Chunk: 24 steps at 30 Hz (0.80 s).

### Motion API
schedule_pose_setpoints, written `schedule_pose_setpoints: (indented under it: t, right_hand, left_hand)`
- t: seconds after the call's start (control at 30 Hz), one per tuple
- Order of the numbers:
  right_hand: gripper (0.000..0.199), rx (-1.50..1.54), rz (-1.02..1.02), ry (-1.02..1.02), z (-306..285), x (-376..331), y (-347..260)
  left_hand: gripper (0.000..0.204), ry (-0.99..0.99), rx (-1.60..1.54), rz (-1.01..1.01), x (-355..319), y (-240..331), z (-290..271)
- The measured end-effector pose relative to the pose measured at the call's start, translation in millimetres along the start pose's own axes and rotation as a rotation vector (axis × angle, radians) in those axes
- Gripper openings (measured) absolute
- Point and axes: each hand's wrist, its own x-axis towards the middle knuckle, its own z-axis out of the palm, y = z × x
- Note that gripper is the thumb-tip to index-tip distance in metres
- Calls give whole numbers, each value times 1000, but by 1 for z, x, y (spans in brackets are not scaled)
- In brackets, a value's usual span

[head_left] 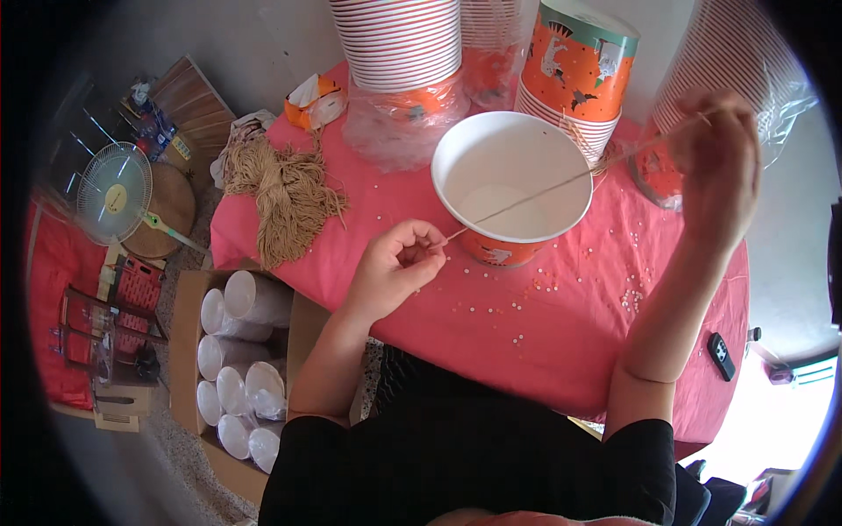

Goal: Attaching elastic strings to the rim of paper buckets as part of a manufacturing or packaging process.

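Note:
A thin beige string (533,195) is stretched taut across the mouth of a paper bucket (500,252), orange outside and white inside. My left hand (396,270) pinches its lower end at the bucket's near left rim. Raised beyond the bucket's right side, my right hand (721,171) is closed on the other end; its fingers are slightly blurred. The bucket stands upright on the pink tablecloth (535,351). To the left lies a big tied hank of beige string (294,197). Whether the string is fastened to the bucket does not show.
Tall stacks of buckets line the back: one in plastic wrap (399,53), an orange upside-down one (574,74), another wrapped at right (728,53). Small pale discs (631,294) are scattered about. A black remote (721,357) lies at right. A carton (303,333) holds several wrapped cup stacks.

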Motion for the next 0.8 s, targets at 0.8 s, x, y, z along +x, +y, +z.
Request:
schedule_pose_setpoints:
  t: [0.8]
  right_hand:
    - [12,-393,130,-983,19,-8,-44]
  left_hand:
    - [21,-264,-298,114,-20,36,6]
